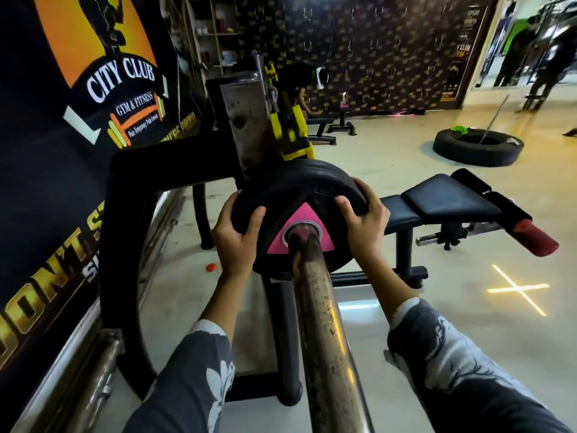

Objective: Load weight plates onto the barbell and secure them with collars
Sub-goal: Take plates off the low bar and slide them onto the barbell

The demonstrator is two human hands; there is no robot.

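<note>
weight plate (296,195), frame centre, threaded on barbell sleeve (321,323) | left hand (235,237), right hand (362,221) grip closed on opposite rims | black matte rubber disc, pink triangular hub; scuffed steel tube

Dim gym interior, cross-shaped glare on the glossy floor (516,290), blurred background, wide-angle bending at edges

My single head camera looks forward and down along the barbell sleeve (324,332), close in, gym floor (406,151) filling the upper right.
</note>
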